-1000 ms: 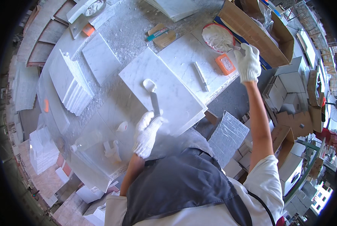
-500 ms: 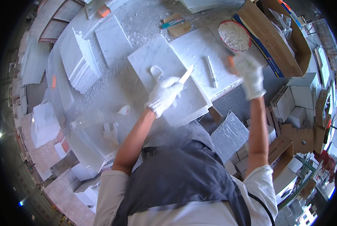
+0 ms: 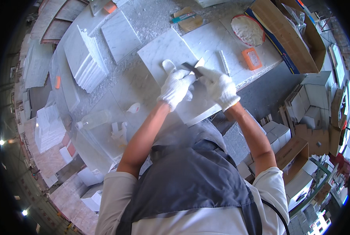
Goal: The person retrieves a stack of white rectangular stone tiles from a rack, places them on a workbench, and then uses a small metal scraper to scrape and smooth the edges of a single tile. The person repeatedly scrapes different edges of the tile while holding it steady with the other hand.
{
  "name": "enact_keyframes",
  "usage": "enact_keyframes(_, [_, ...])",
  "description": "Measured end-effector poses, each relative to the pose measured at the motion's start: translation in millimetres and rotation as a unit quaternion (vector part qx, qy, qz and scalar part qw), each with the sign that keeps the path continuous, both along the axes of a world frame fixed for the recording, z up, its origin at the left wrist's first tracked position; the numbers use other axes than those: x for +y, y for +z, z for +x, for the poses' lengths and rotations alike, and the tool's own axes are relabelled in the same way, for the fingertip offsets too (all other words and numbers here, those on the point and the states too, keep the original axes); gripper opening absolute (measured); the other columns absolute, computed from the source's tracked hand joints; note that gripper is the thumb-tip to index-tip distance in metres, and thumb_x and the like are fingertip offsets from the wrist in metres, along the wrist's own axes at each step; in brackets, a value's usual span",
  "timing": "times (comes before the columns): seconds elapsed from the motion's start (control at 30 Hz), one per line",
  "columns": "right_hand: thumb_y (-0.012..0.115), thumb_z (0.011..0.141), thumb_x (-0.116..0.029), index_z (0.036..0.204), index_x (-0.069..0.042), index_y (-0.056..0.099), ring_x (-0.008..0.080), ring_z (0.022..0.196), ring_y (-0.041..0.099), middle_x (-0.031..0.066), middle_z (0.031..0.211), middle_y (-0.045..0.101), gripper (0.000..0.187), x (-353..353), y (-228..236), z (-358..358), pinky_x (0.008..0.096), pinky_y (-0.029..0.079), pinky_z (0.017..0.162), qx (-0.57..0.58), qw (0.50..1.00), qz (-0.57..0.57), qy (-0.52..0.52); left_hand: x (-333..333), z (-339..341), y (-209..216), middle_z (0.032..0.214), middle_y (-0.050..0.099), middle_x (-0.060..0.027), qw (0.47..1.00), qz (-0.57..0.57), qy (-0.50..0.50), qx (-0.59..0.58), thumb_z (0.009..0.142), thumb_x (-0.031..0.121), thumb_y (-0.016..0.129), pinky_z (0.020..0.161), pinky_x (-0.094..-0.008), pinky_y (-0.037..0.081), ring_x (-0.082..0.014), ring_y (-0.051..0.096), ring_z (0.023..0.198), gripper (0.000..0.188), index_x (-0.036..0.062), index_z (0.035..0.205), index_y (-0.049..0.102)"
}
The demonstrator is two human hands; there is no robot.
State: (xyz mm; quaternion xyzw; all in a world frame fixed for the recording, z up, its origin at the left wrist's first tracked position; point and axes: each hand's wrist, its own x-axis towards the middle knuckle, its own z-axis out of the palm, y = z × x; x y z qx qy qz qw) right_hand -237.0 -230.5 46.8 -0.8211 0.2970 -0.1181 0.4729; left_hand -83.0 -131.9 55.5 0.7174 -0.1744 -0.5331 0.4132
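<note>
My left hand (image 3: 176, 88), in a white knit glove, is closed on a thin white strip (image 3: 200, 62) with a pointed end. My right hand (image 3: 219, 88), gloved the same way, grips a dark flat blade-like tool (image 3: 191, 69). The tool crosses the strip between both hands; whether they touch cannot be told. Beneath the hands lies a grey-veined white marble slab (image 3: 159, 49). A curled white piece (image 3: 168, 65) shows beside my left fingers. Right of the hands, a white marker-like tube (image 3: 224, 62) and an orange block (image 3: 252, 58) rest on another slab.
A red-rimmed tub of white paste (image 3: 247, 30) stands at the far right, beside an open cardboard box (image 3: 286, 37). Stacked white tiles (image 3: 86, 60) lean at left. A teal marker (image 3: 183, 17) lies at the back, a clear bottle (image 3: 93, 120) at near left.
My right hand has swung left from beside the orange block to my left hand, and the dark tool now shows in it. The orange block is uncovered. The whole view has shifted slightly.
</note>
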Motion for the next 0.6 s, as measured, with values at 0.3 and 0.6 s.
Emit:
enact_keyframes(0.3, [0.061,0.095,-0.016,0.126,-0.007,0.071,0.0316,0.087,0.073,0.0211,0.101,0.075,0.033,-5.6,-8.2,4.9,0.0359,0.056,0.08,-0.075,0.994,0.035,-0.073,3.0,-1.5,5.2,0.077,0.063,-0.0064,1.0,-0.006,0.012,-0.012,0.098,0.024,0.062,0.05,-0.0307,0.053,-0.0137,0.06,0.052,0.025,0.0005,0.101,0.069])
enact_keyframes(0.6, [0.061,0.093,-0.016,0.129,-0.007,0.068,0.0301,0.099,0.071,0.0194,0.109,0.073,0.038,-15.3,-10.6,5.9,0.0364,0.054,0.091,0.079,0.993,0.026,-0.084,5.6,-0.6,2.1,0.076,0.064,-0.008,1.0,-0.016,0.016,-0.002,0.099,0.024,0.062,0.05,-0.0299,0.053,-0.0139,0.061,0.052,0.027,-0.0021,0.099,0.069])
